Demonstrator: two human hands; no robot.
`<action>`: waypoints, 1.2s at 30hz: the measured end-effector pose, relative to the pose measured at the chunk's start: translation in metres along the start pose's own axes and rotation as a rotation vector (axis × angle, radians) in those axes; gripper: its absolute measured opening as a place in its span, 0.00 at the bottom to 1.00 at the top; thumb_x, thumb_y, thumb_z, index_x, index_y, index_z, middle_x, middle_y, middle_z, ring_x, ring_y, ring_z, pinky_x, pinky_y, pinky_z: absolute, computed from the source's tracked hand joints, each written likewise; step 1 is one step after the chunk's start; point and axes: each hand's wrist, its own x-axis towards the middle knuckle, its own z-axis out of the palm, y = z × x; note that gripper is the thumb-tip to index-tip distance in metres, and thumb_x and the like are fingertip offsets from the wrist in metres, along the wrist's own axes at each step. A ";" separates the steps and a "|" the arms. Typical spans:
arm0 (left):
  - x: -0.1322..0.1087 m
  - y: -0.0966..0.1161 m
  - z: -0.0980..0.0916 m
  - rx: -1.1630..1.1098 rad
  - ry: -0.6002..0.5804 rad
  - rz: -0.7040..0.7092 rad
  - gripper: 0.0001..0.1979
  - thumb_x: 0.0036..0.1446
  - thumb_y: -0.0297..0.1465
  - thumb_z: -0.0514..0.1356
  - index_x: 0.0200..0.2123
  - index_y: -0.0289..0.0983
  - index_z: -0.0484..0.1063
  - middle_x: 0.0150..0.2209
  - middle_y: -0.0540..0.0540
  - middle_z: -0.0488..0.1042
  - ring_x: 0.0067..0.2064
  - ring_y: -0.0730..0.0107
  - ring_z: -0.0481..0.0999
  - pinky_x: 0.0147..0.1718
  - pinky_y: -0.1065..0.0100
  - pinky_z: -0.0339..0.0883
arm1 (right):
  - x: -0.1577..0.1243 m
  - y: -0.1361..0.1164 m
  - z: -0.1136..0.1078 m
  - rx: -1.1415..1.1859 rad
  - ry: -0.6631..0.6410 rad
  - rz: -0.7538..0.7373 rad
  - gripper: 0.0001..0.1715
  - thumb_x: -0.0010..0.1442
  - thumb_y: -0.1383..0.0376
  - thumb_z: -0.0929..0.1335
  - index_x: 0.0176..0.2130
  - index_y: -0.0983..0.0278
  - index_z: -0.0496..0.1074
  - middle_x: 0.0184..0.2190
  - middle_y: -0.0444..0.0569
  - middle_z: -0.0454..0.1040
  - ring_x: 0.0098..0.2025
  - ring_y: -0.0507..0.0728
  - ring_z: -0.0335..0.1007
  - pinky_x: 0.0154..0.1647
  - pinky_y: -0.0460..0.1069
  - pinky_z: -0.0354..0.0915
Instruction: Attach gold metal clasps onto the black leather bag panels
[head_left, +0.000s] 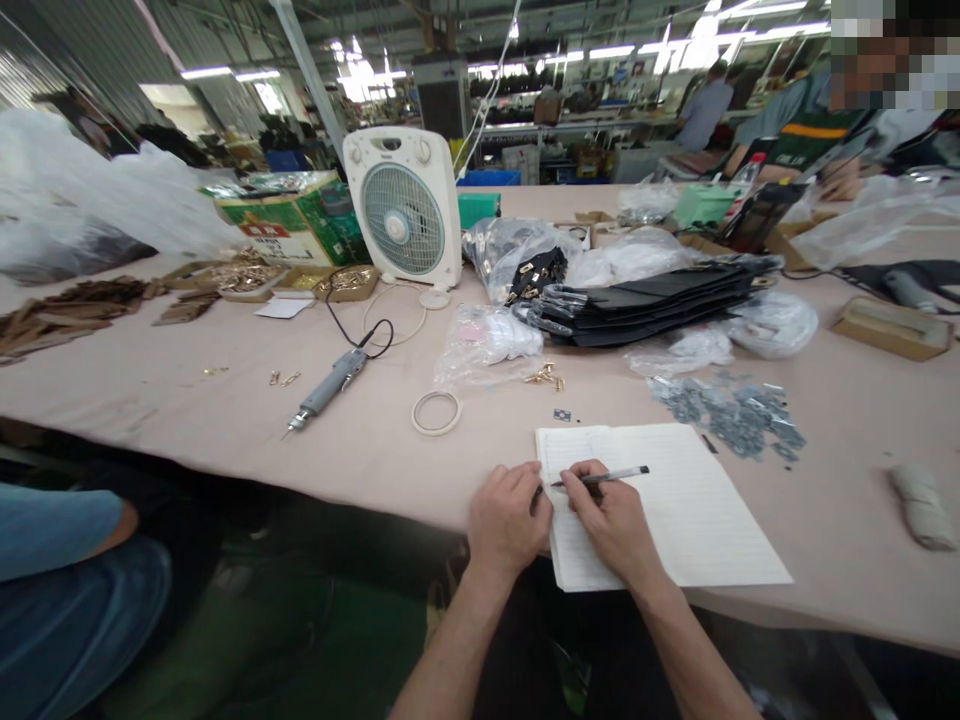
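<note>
An open lined notebook (697, 510) lies at the table's front edge. My right hand (611, 520) rests on its left page, closed around a pen (619, 474) whose tip is at the paper near the left margin. At the notebook's left edge, my left hand (508, 515) is closed with its fingers curled. A small dark thing shows between its thumb and forefinger, too little of it to name. Just beyond the notebook lies a small metal plate (562, 415). A pile of grey metal plates (739, 410) is spread to the right.
A roll of tape (436, 412) and an electric screwdriver (328, 388) lie to the left. Behind them stands a white fan (401, 205). Black strips (652, 305) are stacked beyond the notebook. A person's sleeve (56, 525) is at lower left.
</note>
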 end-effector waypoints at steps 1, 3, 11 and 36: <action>0.000 0.000 0.000 0.002 0.001 0.003 0.08 0.58 0.25 0.62 0.40 0.41 0.76 0.50 0.48 0.82 0.43 0.59 0.77 0.42 0.58 0.74 | 0.000 0.000 -0.001 0.031 0.014 0.024 0.20 0.71 0.48 0.64 0.36 0.59 0.71 0.23 0.44 0.74 0.25 0.57 0.72 0.31 0.50 0.65; -0.001 0.000 0.000 0.007 0.001 0.009 0.08 0.58 0.25 0.62 0.40 0.41 0.76 0.50 0.48 0.82 0.43 0.60 0.77 0.41 0.58 0.74 | 0.001 0.000 -0.002 0.068 0.043 0.054 0.20 0.70 0.48 0.64 0.36 0.59 0.70 0.23 0.43 0.73 0.25 0.56 0.71 0.31 0.50 0.65; -0.001 0.003 -0.002 0.007 0.000 -0.004 0.06 0.58 0.24 0.62 0.37 0.41 0.75 0.51 0.48 0.82 0.43 0.59 0.77 0.42 0.57 0.74 | 0.001 -0.002 -0.002 0.027 0.004 0.013 0.18 0.70 0.50 0.65 0.37 0.59 0.72 0.29 0.45 0.78 0.30 0.57 0.74 0.37 0.50 0.65; -0.001 0.001 0.002 0.000 -0.005 -0.002 0.07 0.59 0.24 0.62 0.39 0.40 0.76 0.51 0.48 0.82 0.43 0.59 0.77 0.41 0.58 0.72 | 0.004 0.000 0.000 0.060 0.026 0.040 0.17 0.68 0.49 0.67 0.39 0.59 0.74 0.30 0.44 0.78 0.31 0.56 0.75 0.37 0.49 0.67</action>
